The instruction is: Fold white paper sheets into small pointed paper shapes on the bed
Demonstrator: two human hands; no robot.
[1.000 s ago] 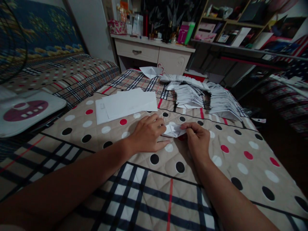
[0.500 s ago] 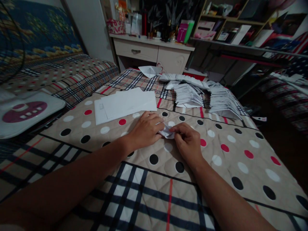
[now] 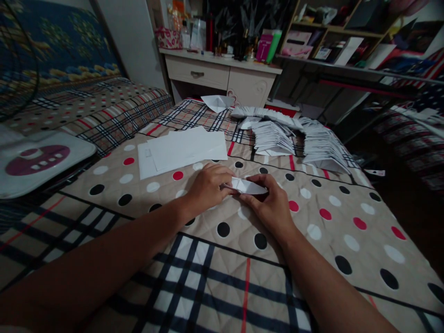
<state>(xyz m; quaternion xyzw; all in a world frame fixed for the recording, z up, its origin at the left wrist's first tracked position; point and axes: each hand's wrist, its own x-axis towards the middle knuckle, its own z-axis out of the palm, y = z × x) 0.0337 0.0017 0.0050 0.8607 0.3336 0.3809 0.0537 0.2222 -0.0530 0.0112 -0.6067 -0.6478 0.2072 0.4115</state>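
A small folded paper boat [image 3: 247, 186], white and pointed at its right end, lies between my two hands just above the dotted bedspread [image 3: 204, 231]. My left hand [image 3: 211, 185] is closed on its left end, fingertips curled round the paper. On the other end, my right hand [image 3: 268, 201] pinches with thumb below and fingers behind. Beyond my left hand, flat white paper sheets [image 3: 187, 148] lie overlapped. A single larger folded paper boat [image 3: 218, 102] rests at the far edge of the bed.
Rows of stacked folded papers [image 3: 272, 138] stand at the far right of the bed, with another stack [image 3: 322, 145] beside them. A white plastic item with a purple oval [image 3: 38, 159] sits at left. Behind the bed is a cream dresser [image 3: 197, 71] crowded with bottles.
The folded paper now shows a longer, opened boat shape. My right hand has turned from pinching its near edge to holding its right end. My left hand stays nearly in place.
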